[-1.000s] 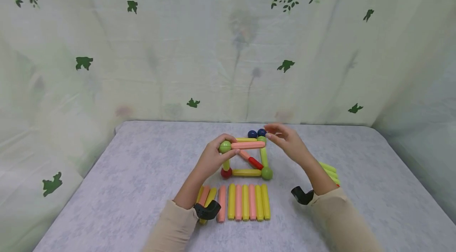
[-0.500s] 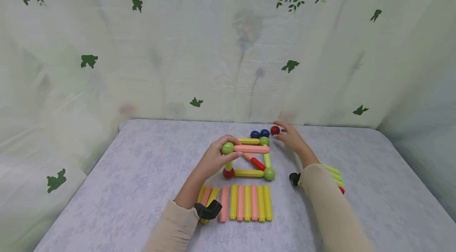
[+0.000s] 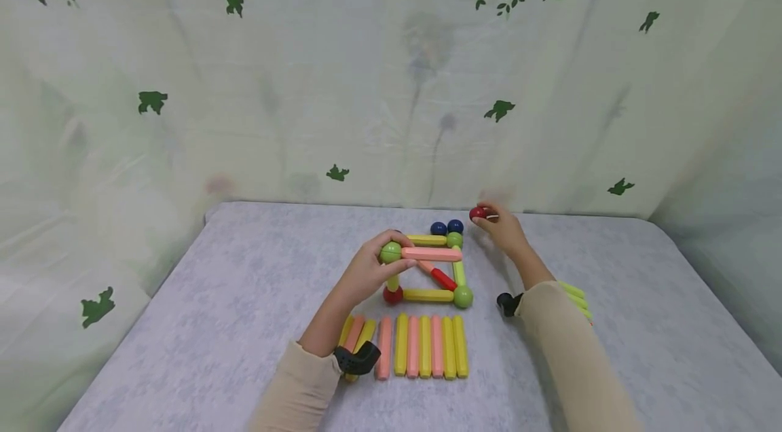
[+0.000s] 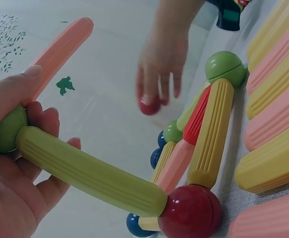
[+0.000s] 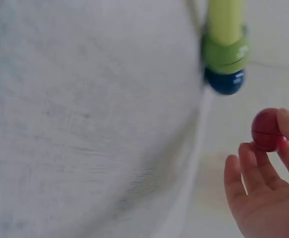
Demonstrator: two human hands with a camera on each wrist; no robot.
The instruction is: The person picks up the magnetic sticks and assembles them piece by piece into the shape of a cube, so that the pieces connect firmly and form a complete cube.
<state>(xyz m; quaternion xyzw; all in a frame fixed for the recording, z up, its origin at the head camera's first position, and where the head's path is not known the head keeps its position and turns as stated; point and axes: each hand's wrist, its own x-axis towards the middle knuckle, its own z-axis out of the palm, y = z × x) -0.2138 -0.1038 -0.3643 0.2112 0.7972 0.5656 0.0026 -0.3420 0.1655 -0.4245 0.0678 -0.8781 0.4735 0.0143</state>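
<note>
My left hand holds a green ball with a pink rod that reaches out to the right. From that ball an olive-yellow rod runs down to a red corner ball. This corner belongs to a flat frame of rods and balls on the table, with a green ball at the near right and another green ball at the far right. A red-and-pink diagonal crosses the frame. At the table's back, my right hand pinches a loose red ball between thumb and fingers.
Two dark blue balls sit behind the frame's far right corner. Nearer lies a row of yellow and pink rods, partly under the left wrist. Lime rods lie beside the right forearm. A printed cloth hangs behind the table.
My right hand has moved away from the blue balls to the red ball, closed on it and lifted it slightly. The left hand keeps its hold on the green ball.
</note>
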